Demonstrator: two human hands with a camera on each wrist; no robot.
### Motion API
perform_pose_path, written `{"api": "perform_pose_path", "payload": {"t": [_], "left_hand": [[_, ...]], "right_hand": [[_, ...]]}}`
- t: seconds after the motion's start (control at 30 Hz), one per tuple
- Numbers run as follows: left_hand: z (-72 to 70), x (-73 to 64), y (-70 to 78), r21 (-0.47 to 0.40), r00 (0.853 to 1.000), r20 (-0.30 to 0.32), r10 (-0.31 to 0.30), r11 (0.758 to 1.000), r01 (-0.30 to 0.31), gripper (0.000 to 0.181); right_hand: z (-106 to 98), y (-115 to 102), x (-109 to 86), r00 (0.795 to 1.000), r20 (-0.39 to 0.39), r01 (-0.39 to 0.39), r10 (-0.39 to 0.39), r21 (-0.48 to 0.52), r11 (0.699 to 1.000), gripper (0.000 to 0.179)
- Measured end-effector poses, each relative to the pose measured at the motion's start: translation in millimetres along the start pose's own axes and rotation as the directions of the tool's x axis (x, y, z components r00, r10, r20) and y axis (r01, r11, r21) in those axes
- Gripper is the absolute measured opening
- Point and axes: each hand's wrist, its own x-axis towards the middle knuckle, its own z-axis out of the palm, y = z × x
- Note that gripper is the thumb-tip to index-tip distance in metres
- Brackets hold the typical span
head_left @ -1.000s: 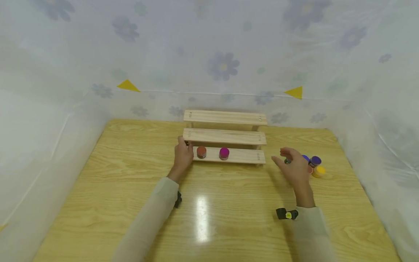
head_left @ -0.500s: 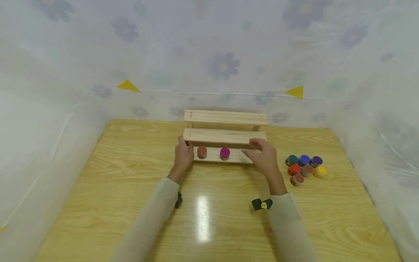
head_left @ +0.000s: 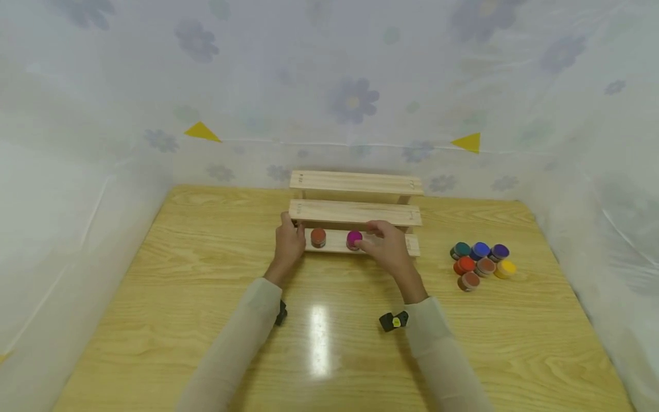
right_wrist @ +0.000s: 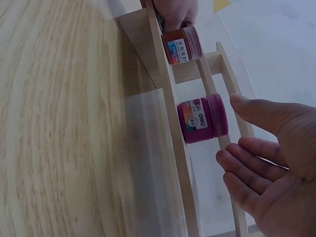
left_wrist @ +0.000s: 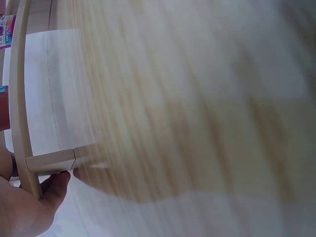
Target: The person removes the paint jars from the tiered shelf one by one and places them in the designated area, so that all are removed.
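Note:
A three-tier wooden shelf rack [head_left: 355,213] stands at the table's back. At the end of its lowest plank, my left hand [head_left: 290,243] grips the wood; the left wrist view has the thumb and fingers [left_wrist: 57,190] around the plank's corner. On that plank sit a brown-red paint jar [head_left: 318,237], close beside the left hand, and a magenta paint jar [right_wrist: 202,118] further right. My right hand [head_left: 387,247] reaches over the plank at the magenta jar. In the right wrist view its fingers [right_wrist: 252,165] are spread loosely beside the jar's lid, with a gap between.
Several more paint jars cluster on the table right of the rack, among them a green jar [head_left: 460,250], a blue jar [head_left: 480,250], a red jar [head_left: 464,265] and a yellow jar [head_left: 505,269]. A patterned curtain [head_left: 247,103] hangs behind the wooden table [head_left: 216,252].
My right hand has moved left from over the jar cluster to the magenta jar, uncovering the cluster. My left hand has kept its grip on the rack; both jars on the plank stay put.

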Motion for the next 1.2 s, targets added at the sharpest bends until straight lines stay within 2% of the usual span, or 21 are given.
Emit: {"api": "perform_pose_path", "payload": {"t": [0.37, 0.7, 0.93, 1.2], "left_hand": [[0.1, 0.5, -0.1, 0.013, 1.000, -0.012, 0.012, 1.000, -0.012, 0.018], [0.2, 0.6, -0.4, 0.020, 1.000, -0.011, 0.013, 1.000, -0.013, 0.018], [-0.5, 0.0, 0.2, 0.010, 1.000, -0.005, 0.006, 1.000, -0.006, 0.019], [-0.8, -1.2, 0.4, -0.006, 1.000, 0.007, -0.006, 1.000, 0.006, 0.022]], "right_hand": [[11, -3, 4.4, 0.999, 0.037, 0.020, -0.019, -0.031, 0.999, 0.050], [16, 0, 4.9, 0.999, 0.026, 0.023, -0.022, -0.064, 0.998, 0.045], [14, -3, 2.3, 0.999, 0.032, 0.038, -0.036, -0.050, 0.998, 0.044], [9, -5, -3.2, 1.000, 0.024, 0.008, -0.007, -0.056, 0.998, 0.044]]}}
